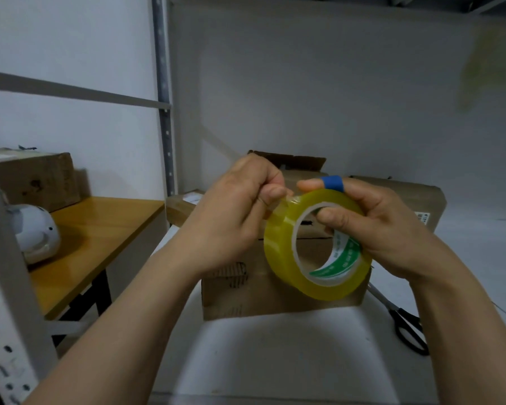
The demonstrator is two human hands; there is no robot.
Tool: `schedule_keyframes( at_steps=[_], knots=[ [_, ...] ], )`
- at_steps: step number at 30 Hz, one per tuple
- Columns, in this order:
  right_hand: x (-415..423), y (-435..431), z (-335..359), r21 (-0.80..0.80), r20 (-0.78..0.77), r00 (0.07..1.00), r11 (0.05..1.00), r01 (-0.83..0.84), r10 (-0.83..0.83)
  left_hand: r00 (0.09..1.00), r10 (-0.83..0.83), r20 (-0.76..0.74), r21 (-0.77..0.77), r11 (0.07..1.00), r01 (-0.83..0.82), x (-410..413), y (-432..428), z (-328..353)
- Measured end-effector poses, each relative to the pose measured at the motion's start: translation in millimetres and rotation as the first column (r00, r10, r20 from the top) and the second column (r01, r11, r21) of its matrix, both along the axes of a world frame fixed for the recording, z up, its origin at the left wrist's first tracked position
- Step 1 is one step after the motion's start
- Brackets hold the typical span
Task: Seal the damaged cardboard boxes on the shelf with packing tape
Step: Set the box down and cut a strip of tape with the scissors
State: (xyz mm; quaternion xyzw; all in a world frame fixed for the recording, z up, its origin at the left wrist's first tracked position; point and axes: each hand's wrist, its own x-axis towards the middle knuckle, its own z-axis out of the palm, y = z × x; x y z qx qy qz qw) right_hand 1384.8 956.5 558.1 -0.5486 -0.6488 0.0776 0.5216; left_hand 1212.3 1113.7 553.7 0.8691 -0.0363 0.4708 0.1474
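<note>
Right hand (374,220) grips tape roll (313,244); left hand (234,211) pinches its free end. Peel slowly, evenly, toward box (275,290) beneath hands.

Left side: plain white wall (70,39), evenly lit. A grey perforated metal upright (162,83) stands at the edge of a grey back panel (333,83). Pale shelf (275,346) in the foreground. Wooden desk (100,229) on dark legs, left of the upright (glossy top, catching light).

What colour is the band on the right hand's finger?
Blue; the band on the right hand shows best in the head view.
</note>
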Motion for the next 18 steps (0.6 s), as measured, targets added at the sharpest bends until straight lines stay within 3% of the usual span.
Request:
schedule_keyframes(
  at_steps=[10,14,18],
  knots=[
    [-3.1,5.4,-5.0,0.059,-0.084,0.996,0.998,0.001,0.004,0.996,-0.034,0.087,-0.320,0.945,0.060,7.0,-9.5,-7.4],
    [-2.8,-0.2,-4.9,0.126,-0.066,0.997,0.991,0.035,-0.026,0.955,-0.217,0.203,-0.630,0.718,0.297,3.1,-12.7,-2.0],
    [0.8,-5.3,-3.4,0.179,0.057,0.985,0.972,0.152,-0.164,0.977,-0.162,0.138,-0.660,0.720,0.213,-5.9,-12.0,-5.0]
  ],
)
